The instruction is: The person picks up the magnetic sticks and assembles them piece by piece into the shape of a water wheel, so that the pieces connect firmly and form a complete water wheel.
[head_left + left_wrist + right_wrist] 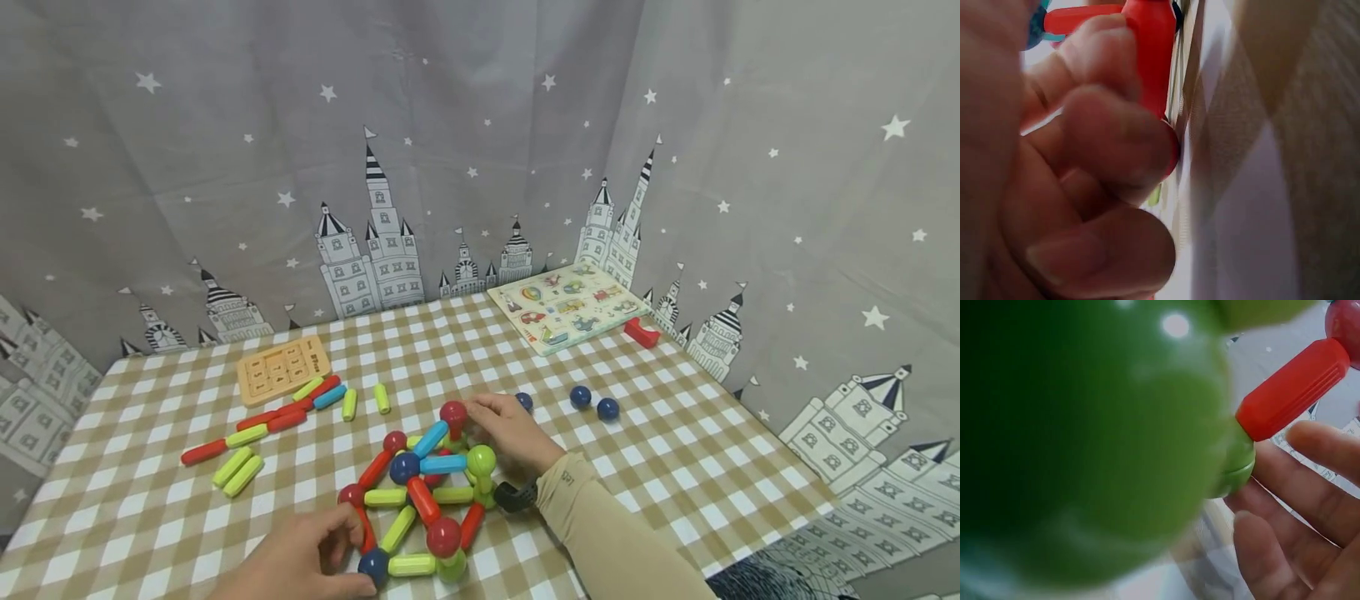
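The structure [424,502] of balls and rods sits on the checked cloth [675,479], between the two hands. At left lie loose rods [288,419], the number board [311,353] just behind them. The left hand [300,554] has its fingers bent beside the structure's near-left corner; whether they grip it, I cannot tell. The right hand [516,432], fingers loosely extended, reaches along the far-right side by a red ball [453,412]. Rightward come the picture board [550,305], blue balls [581,397] and a red block [642,334].
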`<state>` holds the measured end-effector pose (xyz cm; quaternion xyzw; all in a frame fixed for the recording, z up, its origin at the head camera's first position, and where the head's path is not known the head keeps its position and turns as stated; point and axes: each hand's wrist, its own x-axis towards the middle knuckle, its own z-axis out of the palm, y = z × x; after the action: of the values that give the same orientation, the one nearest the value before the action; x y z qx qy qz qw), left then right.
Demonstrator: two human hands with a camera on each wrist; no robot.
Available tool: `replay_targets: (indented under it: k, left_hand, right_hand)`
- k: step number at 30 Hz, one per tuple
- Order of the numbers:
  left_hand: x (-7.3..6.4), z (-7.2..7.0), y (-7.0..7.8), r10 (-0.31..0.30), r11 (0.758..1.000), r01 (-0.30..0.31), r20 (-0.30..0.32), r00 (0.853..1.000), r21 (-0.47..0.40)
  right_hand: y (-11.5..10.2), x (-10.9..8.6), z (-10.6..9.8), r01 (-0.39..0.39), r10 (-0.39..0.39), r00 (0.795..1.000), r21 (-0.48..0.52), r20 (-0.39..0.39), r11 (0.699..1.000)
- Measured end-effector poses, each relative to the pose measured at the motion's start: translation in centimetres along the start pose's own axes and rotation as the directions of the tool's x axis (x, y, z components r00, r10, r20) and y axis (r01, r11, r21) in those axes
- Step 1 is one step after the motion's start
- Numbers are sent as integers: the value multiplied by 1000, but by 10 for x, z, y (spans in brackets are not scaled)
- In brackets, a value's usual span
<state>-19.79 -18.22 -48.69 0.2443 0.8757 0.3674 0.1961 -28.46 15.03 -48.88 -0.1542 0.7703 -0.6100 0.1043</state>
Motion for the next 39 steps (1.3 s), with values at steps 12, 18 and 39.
replay_targets:
  k: [12, 18, 39]
  left_hand:
    - [-3, -11, -19, -146, 986, 161, -257, 955, 37]
    - [-5, -14, -23, -191, 981, 170, -294, 937, -93]
    - [-20, -21, -30, 19, 999, -8, -223, 975, 51]
  right_hand:
    - [-4, -9, -14, -99, 106, 993, -138, 42, 985]
    - [-3, -10, -6, -148, 152, 982, -42, 115, 988]
    - [-34, 55, 11, -149, 147, 989, -287, -29, 946]
